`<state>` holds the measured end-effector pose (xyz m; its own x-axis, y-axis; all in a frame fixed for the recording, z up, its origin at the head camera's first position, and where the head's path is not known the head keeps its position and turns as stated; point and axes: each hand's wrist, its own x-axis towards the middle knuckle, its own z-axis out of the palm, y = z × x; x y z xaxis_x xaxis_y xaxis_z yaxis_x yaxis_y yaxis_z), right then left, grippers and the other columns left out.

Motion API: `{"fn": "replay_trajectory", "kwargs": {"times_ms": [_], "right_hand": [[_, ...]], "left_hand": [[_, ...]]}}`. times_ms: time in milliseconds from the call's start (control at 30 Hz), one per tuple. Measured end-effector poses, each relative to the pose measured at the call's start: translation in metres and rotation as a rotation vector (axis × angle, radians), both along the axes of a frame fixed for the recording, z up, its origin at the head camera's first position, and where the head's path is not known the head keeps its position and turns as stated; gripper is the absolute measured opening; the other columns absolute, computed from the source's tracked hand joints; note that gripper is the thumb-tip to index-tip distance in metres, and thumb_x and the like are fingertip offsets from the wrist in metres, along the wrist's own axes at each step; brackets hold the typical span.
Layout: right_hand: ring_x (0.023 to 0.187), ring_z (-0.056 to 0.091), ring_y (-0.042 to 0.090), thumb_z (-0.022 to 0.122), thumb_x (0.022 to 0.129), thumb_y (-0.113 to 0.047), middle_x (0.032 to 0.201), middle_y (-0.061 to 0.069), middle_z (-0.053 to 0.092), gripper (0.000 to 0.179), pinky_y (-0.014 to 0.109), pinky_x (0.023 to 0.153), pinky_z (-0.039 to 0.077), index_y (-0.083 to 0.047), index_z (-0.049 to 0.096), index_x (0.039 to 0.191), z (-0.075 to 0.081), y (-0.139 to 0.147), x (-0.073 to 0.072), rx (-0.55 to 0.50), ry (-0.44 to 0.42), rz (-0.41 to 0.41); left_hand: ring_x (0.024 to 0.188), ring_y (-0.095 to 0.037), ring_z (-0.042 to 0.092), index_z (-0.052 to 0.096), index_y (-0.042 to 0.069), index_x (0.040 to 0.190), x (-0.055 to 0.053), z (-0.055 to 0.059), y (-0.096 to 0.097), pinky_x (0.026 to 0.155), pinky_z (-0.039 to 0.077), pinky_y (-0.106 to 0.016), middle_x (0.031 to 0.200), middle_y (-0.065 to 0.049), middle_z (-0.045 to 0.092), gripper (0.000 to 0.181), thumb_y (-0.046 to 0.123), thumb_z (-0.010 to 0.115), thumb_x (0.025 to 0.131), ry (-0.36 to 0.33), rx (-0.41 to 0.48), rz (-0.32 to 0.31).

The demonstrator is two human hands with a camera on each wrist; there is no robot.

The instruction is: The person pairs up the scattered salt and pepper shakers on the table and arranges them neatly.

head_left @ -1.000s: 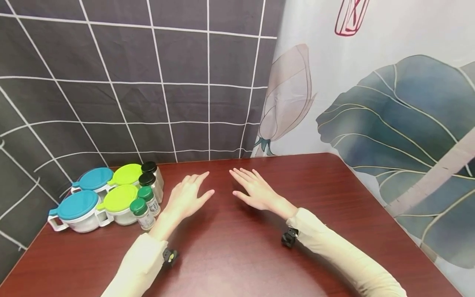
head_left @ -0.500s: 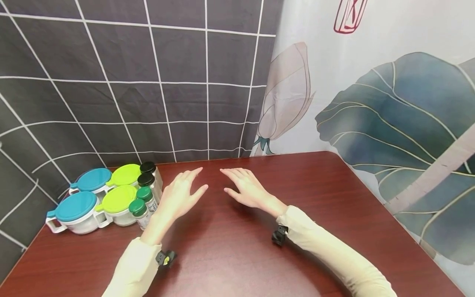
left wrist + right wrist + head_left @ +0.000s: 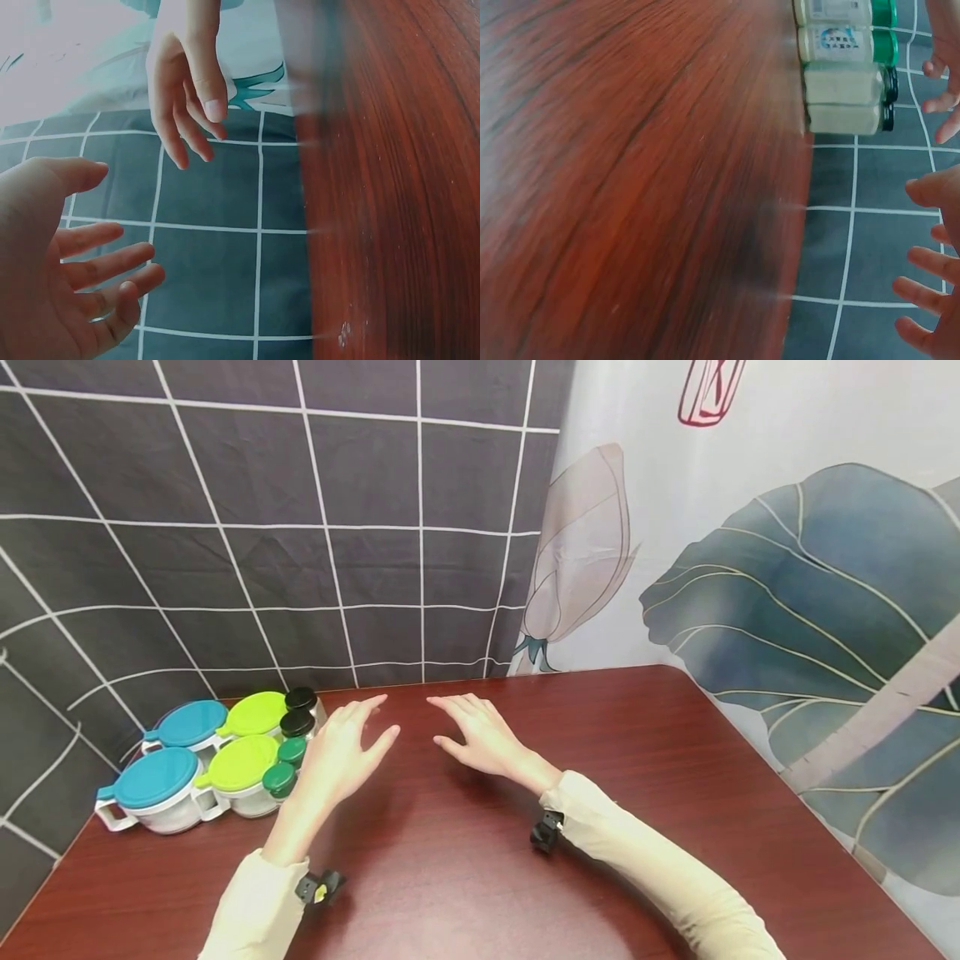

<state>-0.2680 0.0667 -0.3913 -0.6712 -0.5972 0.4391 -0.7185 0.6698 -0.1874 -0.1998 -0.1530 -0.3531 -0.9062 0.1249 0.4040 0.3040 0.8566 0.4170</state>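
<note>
The tabletop [image 3: 450, 852] bears lidded containers [image 3: 242, 766] bunched toward its far left corner, probably saving room; left hand [image 3: 335, 756] and right hand [image 3: 482, 739] hover apart, empty.

In the head view, your left hand [image 3: 337, 756] and wrist [image 3: 292, 827] hide most of the bodies of the two green-capped jars [image 3: 279, 779], your sleeves [image 3: 255, 910] and the bench [image 3: 442, 868] run off the bottom edge, and the red mark [image 3: 712, 393] is cropped at the top. In the right wrist view, the right edge cuts into your right hand [image 3: 939, 264]; a jar label's [image 3: 837, 43] print is too small to read.
</note>
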Motion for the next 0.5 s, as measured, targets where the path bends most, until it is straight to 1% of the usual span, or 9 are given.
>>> {"fn": "replay_trajectory", "kwargs": {"times_ms": [100,200,367,433,500], "right_hand": [[0.116,0.054,0.023,0.067,0.088,-0.032,0.132,0.004,0.059,0.056,0.042,0.096,0.044,-0.016,0.049,0.138,0.001,-0.006,0.000,-0.011,0.004,0.005],[0.117,0.054,0.022,0.067,0.088,-0.032,0.131,0.003,0.059,0.056,0.041,0.095,0.044,-0.016,0.049,0.138,0.002,-0.011,0.001,-0.012,-0.006,0.004],[0.115,0.054,0.021,0.067,0.087,-0.032,0.131,0.002,0.060,0.055,0.038,0.094,0.044,-0.017,0.049,0.138,0.006,-0.020,0.003,-0.016,-0.020,-0.011],[0.113,0.054,0.021,0.068,0.087,-0.030,0.131,0.002,0.060,0.054,0.038,0.093,0.044,-0.017,0.050,0.137,0.008,-0.024,0.004,-0.024,-0.025,-0.012],[0.111,0.054,0.021,0.068,0.087,-0.029,0.130,0.001,0.060,0.054,0.037,0.092,0.044,-0.017,0.050,0.137,0.009,-0.029,0.005,-0.028,-0.028,-0.009]], "left_hand": [[0.106,-0.031,0.059,0.054,0.010,0.132,0.002,0.001,-0.004,0.087,0.049,-0.053,0.116,-0.014,0.065,0.049,0.035,0.062,0.091,0.012,0.024,0.003],[0.101,-0.030,0.061,0.055,0.009,0.132,0.004,0.003,-0.009,0.085,0.051,-0.050,0.115,-0.014,0.066,0.048,0.035,0.061,0.091,0.007,0.056,0.002],[0.093,-0.027,0.065,0.054,0.009,0.133,0.009,0.012,-0.015,0.081,0.051,-0.046,0.111,-0.014,0.068,0.047,0.033,0.060,0.093,-0.043,0.181,-0.067],[0.090,-0.026,0.065,0.054,0.008,0.133,0.012,0.016,-0.017,0.079,0.051,-0.043,0.109,-0.014,0.068,0.046,0.031,0.060,0.094,-0.046,0.224,-0.093],[0.088,-0.025,0.065,0.054,0.008,0.133,0.014,0.020,-0.019,0.076,0.051,-0.040,0.109,-0.013,0.069,0.046,0.031,0.060,0.094,-0.028,0.235,-0.095]]}}
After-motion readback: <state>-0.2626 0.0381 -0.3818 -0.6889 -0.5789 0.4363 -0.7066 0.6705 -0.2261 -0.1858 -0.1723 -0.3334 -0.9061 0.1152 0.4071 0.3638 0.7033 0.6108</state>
